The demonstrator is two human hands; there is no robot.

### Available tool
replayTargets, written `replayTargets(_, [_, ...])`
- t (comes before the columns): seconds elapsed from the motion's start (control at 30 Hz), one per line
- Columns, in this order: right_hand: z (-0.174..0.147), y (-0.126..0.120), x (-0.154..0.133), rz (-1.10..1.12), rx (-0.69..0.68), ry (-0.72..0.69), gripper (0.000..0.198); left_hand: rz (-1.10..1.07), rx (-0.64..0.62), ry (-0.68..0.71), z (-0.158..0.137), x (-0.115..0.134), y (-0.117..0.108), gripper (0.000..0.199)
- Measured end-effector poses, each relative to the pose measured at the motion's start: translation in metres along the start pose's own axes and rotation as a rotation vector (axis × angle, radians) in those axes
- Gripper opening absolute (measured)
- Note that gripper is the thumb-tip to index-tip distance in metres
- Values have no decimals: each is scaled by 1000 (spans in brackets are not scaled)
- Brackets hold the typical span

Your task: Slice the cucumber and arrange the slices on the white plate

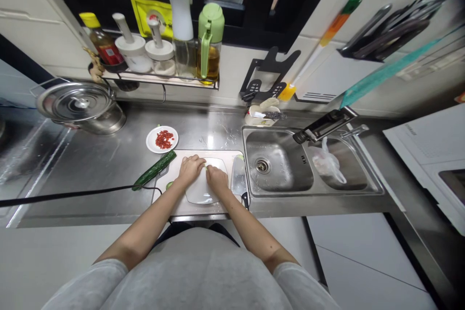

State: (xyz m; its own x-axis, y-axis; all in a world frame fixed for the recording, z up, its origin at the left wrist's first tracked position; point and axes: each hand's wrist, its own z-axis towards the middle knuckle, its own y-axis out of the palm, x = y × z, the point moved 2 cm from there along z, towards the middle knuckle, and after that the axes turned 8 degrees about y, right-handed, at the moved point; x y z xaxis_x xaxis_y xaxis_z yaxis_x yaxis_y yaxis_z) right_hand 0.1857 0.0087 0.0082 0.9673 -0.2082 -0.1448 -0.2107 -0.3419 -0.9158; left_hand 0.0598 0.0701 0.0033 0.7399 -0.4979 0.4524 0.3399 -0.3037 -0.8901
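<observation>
A squarish white plate (199, 196) rests on the pale cutting board (179, 207). Over its far part my left hand (190, 170) and my right hand (217, 179) come together with bent fingers. Between the fingertips shows a small pale-green piece (206, 166), perhaps cucumber; its shape is mostly hidden. Left of the plate lies a small green cucumber end (169, 185). A long cucumber (155, 169) slants across the board's left edge. On the right side of the board lies a broad-bladed knife (239, 174), its black handle towards me.
Behind the board stands a small white plate of chopped red pieces (163, 139). A steel double sink (279, 164) is to the right, a lidded pot (83, 106) at the left. A black cable (72, 195) crosses the counter. Bottles fill the wall rack (156, 77).
</observation>
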Motion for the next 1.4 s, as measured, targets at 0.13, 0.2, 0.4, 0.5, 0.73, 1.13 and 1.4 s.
replayTargets(0.13, [1, 1, 0, 0, -5, 0, 28, 13, 6, -13, 2, 0, 3, 28])
replayTargets(0.2, [1, 1, 0, -3, -1, 0, 29, 22, 13, -14, 2, 0, 4, 28])
replayTargets(0.4, [0, 2, 0, -8, 29, -3, 30, 2, 31, -13, 1, 1, 4, 27])
replayTargets(0.5, [0, 2, 0, -10, 23, 1, 29, -12, 35, -21, 1, 1, 4, 27])
replayTargets(0.73, [-1, 3, 0, 15, 35, -8, 28, -51, 66, -91, -1, -2, 4, 25])
replayTargets(1.13, [-1, 4, -1, -13, 54, -7, 31, -18, 73, -92, -2, 0, 3, 25])
replayTargets(1.4, [-2, 3, -2, 2, 40, 6, 30, -26, 110, -94, -2, 2, 3, 23])
